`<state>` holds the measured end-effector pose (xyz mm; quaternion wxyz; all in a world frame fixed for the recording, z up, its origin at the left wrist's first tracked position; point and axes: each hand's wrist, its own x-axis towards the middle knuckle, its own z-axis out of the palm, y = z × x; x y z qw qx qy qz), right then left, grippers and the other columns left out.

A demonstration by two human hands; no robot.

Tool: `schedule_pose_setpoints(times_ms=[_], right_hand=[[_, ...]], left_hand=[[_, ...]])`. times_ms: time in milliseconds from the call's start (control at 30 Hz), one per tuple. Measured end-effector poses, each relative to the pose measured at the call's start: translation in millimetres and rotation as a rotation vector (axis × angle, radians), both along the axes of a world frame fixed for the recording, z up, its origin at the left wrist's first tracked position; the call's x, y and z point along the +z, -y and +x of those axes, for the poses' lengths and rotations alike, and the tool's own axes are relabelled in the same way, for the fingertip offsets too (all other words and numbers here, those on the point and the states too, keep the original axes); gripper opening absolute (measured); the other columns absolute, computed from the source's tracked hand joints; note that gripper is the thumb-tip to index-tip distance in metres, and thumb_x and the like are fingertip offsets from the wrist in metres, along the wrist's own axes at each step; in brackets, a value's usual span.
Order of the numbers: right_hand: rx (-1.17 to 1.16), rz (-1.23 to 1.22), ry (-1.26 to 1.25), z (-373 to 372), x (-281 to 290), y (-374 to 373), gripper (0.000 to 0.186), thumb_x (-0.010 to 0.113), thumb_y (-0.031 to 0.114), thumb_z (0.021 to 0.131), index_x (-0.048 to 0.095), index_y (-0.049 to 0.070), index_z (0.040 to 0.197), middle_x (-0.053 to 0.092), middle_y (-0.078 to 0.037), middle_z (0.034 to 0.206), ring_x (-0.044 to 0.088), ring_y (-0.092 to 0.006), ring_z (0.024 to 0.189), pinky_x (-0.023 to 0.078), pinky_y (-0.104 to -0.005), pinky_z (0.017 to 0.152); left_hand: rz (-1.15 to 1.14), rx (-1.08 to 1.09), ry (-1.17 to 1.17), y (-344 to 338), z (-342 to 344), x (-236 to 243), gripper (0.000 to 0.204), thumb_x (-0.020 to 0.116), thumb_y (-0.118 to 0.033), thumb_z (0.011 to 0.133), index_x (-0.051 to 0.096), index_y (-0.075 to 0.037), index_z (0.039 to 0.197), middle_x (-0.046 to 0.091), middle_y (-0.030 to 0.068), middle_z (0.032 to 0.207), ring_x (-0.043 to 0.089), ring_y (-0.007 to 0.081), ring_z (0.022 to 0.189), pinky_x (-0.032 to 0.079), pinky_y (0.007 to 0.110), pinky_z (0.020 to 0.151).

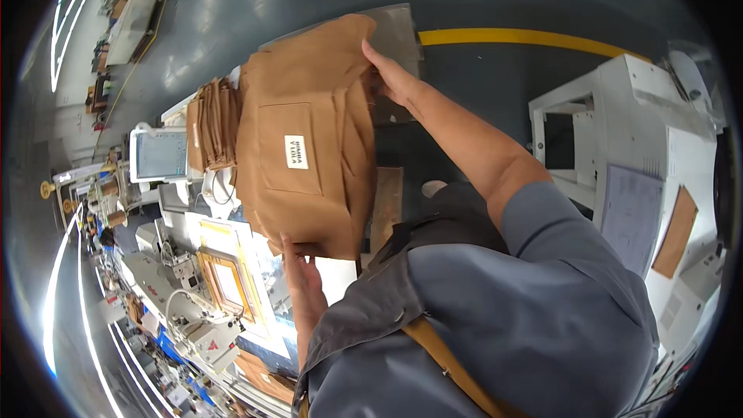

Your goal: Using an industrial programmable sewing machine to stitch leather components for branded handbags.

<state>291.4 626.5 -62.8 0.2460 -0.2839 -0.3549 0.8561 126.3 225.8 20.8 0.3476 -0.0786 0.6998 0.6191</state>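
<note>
A thick stack of brown fabric panels (267,166) is held between my two hands. The top panel has a stitched patch pocket with a white label (296,152) on it. My left hand (303,275) grips the stack's lower edge, thumb on top and fingers partly hidden beneath. At the opposite edge my right hand (391,81) is closed on the stack, its thumb against the side and its other fingers hidden behind the cloth. The panels sag and fan out in layers along the side nearest me.
Folded brown pieces (213,124) lie beside a control screen (160,155). A sewing machine (205,340) and a yellow-edged frame (224,282) stand on the lit worktable at lower left. A white machine cabinet (635,155) stands at right. A yellow floor line (526,36) runs behind my right arm.
</note>
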Motion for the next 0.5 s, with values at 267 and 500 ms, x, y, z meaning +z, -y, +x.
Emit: schedule_pose_setpoints(times_ms=[267,500], right_hand=[[-0.277,-0.171,0.169,-35.6,32.5,-16.3,0.108,0.073,0.076,0.082,0.043,0.004,0.157,0.046,-0.016,0.161,0.039,-0.0306,0.151,0.025,-0.0456,0.125],[-0.135,-0.147,0.073,-48.6,31.6,-35.5,0.092,0.078,0.060,0.088,0.046,0.005,0.155,0.049,-0.015,0.157,0.045,-0.0286,0.147,0.035,-0.0410,0.121]], left_hand=[[0.205,0.123,0.120,-31.2,7.5,-12.3,0.078,0.075,-0.041,0.097,0.038,-0.006,0.157,0.045,0.0119,0.159,0.043,0.0297,0.146,0.035,0.047,0.124],[0.232,-0.004,0.136,-53.6,-12.7,-18.7,0.092,0.085,-0.038,0.089,0.033,-0.012,0.160,0.049,0.0079,0.156,0.048,0.0281,0.142,0.041,0.047,0.119]])
